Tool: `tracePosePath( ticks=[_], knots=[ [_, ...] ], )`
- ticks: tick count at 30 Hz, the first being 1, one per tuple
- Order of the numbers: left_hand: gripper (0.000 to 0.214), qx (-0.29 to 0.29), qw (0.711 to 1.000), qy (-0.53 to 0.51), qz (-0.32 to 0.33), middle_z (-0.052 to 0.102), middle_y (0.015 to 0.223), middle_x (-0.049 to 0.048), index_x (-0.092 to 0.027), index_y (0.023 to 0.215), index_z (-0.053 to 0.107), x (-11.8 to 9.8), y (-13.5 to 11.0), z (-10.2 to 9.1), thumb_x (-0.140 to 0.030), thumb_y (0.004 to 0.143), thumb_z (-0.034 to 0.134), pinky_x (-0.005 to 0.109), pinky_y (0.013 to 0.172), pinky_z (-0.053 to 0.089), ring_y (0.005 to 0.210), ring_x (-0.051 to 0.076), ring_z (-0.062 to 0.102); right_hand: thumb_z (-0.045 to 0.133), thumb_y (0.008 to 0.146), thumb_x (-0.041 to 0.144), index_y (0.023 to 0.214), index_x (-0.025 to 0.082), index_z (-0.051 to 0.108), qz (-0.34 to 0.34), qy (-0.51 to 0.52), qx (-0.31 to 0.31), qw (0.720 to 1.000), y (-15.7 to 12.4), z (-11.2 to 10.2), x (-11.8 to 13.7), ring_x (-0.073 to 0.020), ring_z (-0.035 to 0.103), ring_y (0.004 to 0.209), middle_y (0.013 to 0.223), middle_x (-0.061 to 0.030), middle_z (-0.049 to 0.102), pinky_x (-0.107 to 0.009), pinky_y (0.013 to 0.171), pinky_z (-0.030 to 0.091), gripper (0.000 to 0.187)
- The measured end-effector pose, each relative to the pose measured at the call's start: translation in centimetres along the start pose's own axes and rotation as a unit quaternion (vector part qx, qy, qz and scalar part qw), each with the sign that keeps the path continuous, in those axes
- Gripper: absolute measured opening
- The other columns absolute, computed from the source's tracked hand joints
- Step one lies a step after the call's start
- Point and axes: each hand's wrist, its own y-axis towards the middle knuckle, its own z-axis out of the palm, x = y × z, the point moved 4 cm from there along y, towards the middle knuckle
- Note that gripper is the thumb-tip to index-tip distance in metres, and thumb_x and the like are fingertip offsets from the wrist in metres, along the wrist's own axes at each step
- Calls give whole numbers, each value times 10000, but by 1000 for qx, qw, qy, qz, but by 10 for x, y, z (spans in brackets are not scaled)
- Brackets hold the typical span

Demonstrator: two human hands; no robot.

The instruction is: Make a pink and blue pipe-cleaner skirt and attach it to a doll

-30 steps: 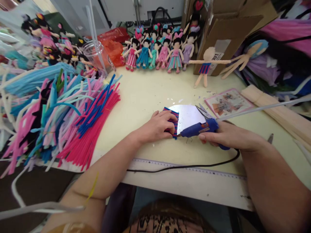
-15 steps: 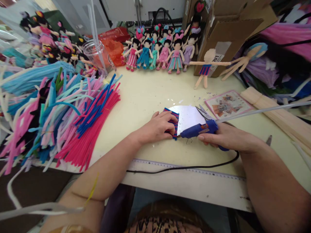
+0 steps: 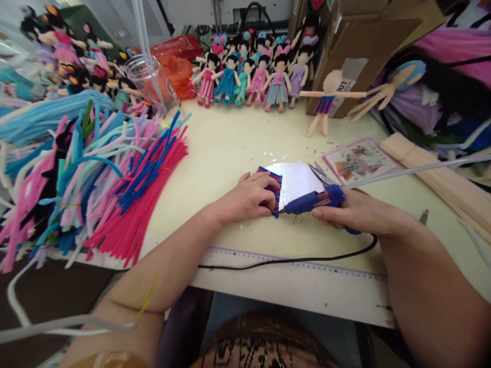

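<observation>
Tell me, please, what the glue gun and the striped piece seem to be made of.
Glue gun: probably hard plastic, given its smooth, evenly blue body. Striped piece: matte, perhaps fuzzy chenille stems, judging by its ridged blue-and-red rows.

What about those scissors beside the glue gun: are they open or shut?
Open: on the scissors, two blades stand apart in a narrow V, beside the blue glue gun.

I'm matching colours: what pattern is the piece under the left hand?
The piece has blue and pinkish-red stripes, seen best in the head view.
</observation>
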Motion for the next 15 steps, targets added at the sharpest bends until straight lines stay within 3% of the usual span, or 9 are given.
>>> tracePosePath(
  ticks=[15],
  knots=[
    [46,1,1000,-4,-3,578,1197,42,-234,760,683,-1,0,-1,-259,782,651,438,990,289,1202,239,440,602,703,637,599,197,550,-7,-20,-2,1000,1,0,-3,-107,429,441,493,4,489,-236,398,324,455]
  ],
)
